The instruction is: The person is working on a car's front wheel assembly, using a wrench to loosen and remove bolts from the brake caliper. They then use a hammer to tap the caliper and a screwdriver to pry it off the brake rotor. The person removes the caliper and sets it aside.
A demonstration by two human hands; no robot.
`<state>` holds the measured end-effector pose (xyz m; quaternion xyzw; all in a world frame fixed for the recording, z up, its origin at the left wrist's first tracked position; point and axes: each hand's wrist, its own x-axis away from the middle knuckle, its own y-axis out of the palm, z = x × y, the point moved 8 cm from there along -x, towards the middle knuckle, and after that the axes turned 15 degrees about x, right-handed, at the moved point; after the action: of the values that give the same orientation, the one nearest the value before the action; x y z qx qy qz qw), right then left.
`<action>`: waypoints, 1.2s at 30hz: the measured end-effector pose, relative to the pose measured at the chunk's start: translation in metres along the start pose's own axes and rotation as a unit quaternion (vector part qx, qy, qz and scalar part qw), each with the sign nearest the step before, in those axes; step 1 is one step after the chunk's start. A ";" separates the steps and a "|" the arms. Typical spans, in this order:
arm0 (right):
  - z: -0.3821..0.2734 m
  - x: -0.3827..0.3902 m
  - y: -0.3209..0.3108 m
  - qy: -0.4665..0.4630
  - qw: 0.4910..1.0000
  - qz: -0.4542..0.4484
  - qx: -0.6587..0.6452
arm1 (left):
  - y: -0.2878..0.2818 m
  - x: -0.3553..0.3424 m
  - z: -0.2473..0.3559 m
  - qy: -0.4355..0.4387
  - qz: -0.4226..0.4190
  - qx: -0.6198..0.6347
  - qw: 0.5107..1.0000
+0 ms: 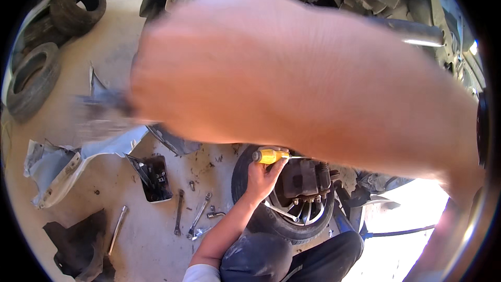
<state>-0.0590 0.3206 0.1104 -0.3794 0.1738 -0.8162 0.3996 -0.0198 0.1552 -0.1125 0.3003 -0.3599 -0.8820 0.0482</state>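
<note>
My left hand (262, 178) is closed round a yellow-handled screwdriver (272, 155), whose shaft points right over the brake caliper (302, 178); its tip is hidden behind my raised arm. The caliper belongs to a wheel assembly, with a black tyre (255, 219) around and below it. Close to the camera, my right forearm crosses from the right edge, and my right hand (169, 68) is closed in a fist at the upper left. A motion-smeared tool with a dark, greyish end, probably a hammer (102, 115), sticks out of that fist.
Several worn tyres (34, 81) lie at the far left. On the floor are broken body panels (109, 143), a black plastic part (81, 243), a dark tray-like piece (154, 177) and several wrenches (179, 211). The opened car (412, 31) rises at the back right. My knees (258, 258) are near the wheel.
</note>
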 end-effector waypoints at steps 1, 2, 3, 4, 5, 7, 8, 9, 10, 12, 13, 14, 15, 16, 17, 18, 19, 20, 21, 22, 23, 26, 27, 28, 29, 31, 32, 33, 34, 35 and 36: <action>-0.003 -0.002 -0.006 -0.007 1.000 0.005 -0.014 | -0.004 0.005 -0.012 -0.017 -0.011 -0.029 0.999; -0.004 0.003 -0.002 -0.010 1.000 0.003 -0.023 | -0.011 0.011 -0.036 -0.042 0.006 0.022 0.999; -0.006 0.005 0.003 -0.020 1.000 -0.011 -0.022 | -0.018 0.012 -0.052 -0.065 0.021 0.070 0.995; -0.007 0.016 0.022 -0.021 0.999 -0.042 -0.025 | -0.013 0.013 -0.054 -0.083 0.009 0.014 0.996; -0.009 0.019 0.035 -0.036 0.997 -0.069 -0.013 | -0.017 0.008 -0.043 -0.092 0.008 -0.050 0.994; -0.012 0.046 0.078 -0.046 0.984 -0.170 0.018 | 0.001 0.016 -0.032 -0.121 -0.023 -0.150 0.981; -0.008 0.052 0.086 -0.043 0.982 -0.184 0.026 | -0.004 0.013 -0.039 -0.132 0.021 -0.070 0.989; -0.009 0.058 0.091 -0.032 0.982 -0.184 0.029 | 0.007 0.017 -0.029 -0.055 0.024 -0.006 0.998; -0.010 0.066 0.095 -0.025 0.982 -0.187 0.029 | 0.017 0.010 -0.023 -0.048 0.029 0.003 0.998; 0.002 0.068 0.098 -0.011 0.992 -0.121 0.019 | 0.004 -0.011 -0.026 -0.161 0.021 -0.036 0.986; 0.010 0.068 0.096 -0.012 0.997 -0.072 0.011 | -0.010 -0.006 -0.024 -0.146 0.050 0.010 0.988; 0.015 0.079 0.096 0.056 0.996 -0.039 -0.059 | 0.000 -0.009 -0.013 -0.102 0.075 0.058 0.990; 0.020 0.092 0.092 0.091 0.994 -0.012 -0.054 | 0.012 -0.013 -0.007 -0.053 0.093 0.112 0.988; 0.009 0.108 0.093 0.118 0.991 0.013 -0.067 | 0.004 0.003 -0.013 -0.066 0.084 0.082 0.991; 0.015 0.119 0.096 0.141 0.986 0.030 -0.080 | -0.004 -0.001 -0.019 -0.082 0.079 0.059 0.992; 0.017 0.130 0.104 0.152 0.983 0.025 -0.100 | -0.010 0.001 -0.021 -0.091 0.090 0.068 0.990; 0.017 0.139 0.109 0.162 0.980 0.023 -0.115 | -0.016 -0.001 -0.018 -0.093 0.101 0.076 0.988; 0.017 0.150 0.115 0.171 0.977 0.024 -0.128 | -0.029 0.000 -0.022 -0.086 0.102 0.065 0.989; 0.018 0.162 0.122 0.181 0.974 0.019 -0.136 | -0.042 0.002 -0.025 -0.077 0.104 0.055 0.990; 0.018 0.175 0.131 0.193 0.970 0.008 -0.149 | -0.054 -0.001 -0.021 -0.062 0.136 0.041 0.988; 0.014 0.186 0.143 0.204 0.966 0.002 -0.160 | -0.058 -0.007 -0.009 -0.043 0.167 0.024 0.985; 0.005 0.244 0.185 0.266 0.940 -0.042 -0.209 | -0.037 -0.018 0.022 -0.032 0.127 0.108 0.985; 0.002 0.268 0.198 0.284 0.930 -0.073 -0.220 | -0.032 -0.019 0.024 -0.029 0.134 0.117 0.984; -0.005 0.289 0.210 0.318 0.916 -0.071 -0.233 | -0.041 -0.018 0.029 -0.034 0.126 0.099 0.986; -0.012 0.306 0.221 0.358 0.895 -0.056 -0.261 | -0.053 -0.019 0.038 -0.035 0.120 0.080 0.989; -0.029 0.338 0.250 0.428 0.847 -0.015 -0.315 | -0.067 -0.022 0.064 -0.010 0.122 0.066 0.990; -0.040 0.357 0.264 0.465 0.815 0.031 -0.344 | -0.074 -0.022 0.075 -0.004 0.137 0.061 0.989; -0.052 0.376 0.278 0.499 0.780 0.076 -0.371 | -0.081 -0.021 0.086 0.004 0.152 0.056 0.987; -0.067 0.395 0.294 0.533 0.737 0.121 -0.397 | -0.093 -0.019 0.096 0.001 0.166 0.041 0.985; -0.080 0.409 0.310 0.572 0.691 0.123 -0.424 | -0.100 -0.017 0.108 0.000 0.185 0.027 0.982; -0.093 0.421 0.326 0.606 0.643 0.125 -0.450 | -0.109 -0.012 0.121 0.012 0.232 -0.031 0.972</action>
<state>-0.1252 -0.2131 0.0610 0.0927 0.7690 -0.6269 0.0832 -0.0635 0.3118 -0.1108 0.2176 -0.3920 -0.8536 0.2652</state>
